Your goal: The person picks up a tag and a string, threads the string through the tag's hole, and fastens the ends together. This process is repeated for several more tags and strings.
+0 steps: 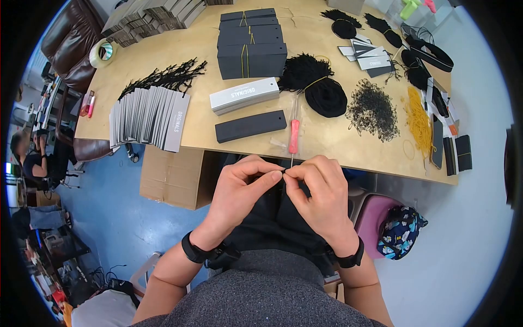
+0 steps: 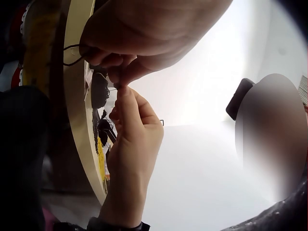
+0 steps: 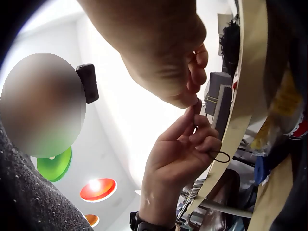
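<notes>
Above my lap, just off the table's front edge, my left hand (image 1: pixel 239 188) and right hand (image 1: pixel 321 193) meet at their fingertips. Between them both hands pinch a thin black cord, of which only a small dark bit shows in the head view. A loop of the black cord (image 3: pixel 228 155) hangs out from the left hand's curled fingers in the right wrist view. The fingers hide the rest of it. Just beyond the hands, a red-handled tool (image 1: pixel 294 136) with a thin metal shaft lies at the table edge.
On the table (image 1: pixel 201 128) are fanned grey tags (image 1: pixel 150 117), a white tag stack (image 1: pixel 244 95), a black tag stack (image 1: pixel 250 126) and banded black stacks (image 1: pixel 251 60). Black cord bundles (image 1: pixel 326 97), a heap of small black pieces (image 1: pixel 373 110) and yellow rubber bands (image 1: pixel 418 122) lie right.
</notes>
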Demonstrator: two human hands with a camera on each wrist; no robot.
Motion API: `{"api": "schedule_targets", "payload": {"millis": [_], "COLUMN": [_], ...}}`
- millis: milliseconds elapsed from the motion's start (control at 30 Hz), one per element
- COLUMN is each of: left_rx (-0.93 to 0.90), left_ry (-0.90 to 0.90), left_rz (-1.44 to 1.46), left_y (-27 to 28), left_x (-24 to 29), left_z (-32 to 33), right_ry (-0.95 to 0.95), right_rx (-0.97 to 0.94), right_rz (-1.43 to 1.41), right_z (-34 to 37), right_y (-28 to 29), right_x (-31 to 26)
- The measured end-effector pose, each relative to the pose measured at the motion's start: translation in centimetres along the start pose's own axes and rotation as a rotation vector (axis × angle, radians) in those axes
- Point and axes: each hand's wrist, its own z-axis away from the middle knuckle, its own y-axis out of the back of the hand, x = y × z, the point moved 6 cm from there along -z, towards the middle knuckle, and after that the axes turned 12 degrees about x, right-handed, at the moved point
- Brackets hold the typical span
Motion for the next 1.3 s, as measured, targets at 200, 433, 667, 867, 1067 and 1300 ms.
{"api": "schedule_targets", "payload": {"millis": [200, 433, 667, 867, 1067, 1300], "left_rx": [0.073, 0.076, -0.034, -0.067, -0.075, -0.093], "left_ry": [-0.057, -0.158, 0.054, 0.148, 0.021, -0.071], "left_rz": [-0.028, -0.092, 0.037, 0.169, 0.037, -0.098], "left_y": [-0.1, -0.2, -0.5, -0.6, -0.5, 0.1], "left_x": [-0.6, 0.0, 0.0, -0.3, 0.4, 2.1], "left_z": [0.2, 0.4, 0.5, 0.5, 0.0, -0.9], "right_ry": [-0.183, -0.475, -0.892, -1.010, -0.879, -0.642], "right_rx": [0.005, -0.039, -0.224, -0.240, -0.186, -0.205], "right_rz": [-0.001, -0.283, -0.705, -0.707, -0.588, -0.092], "right_z": [0.8, 0.7, 2.3, 2.0, 2.5, 1.9], "right_y": [-1.0, -1.4, -2.3, -0.9, 0.0, 4.1], "right_x": [0.6, 1.9, 3.9, 4.2, 5.4, 7.8]}}
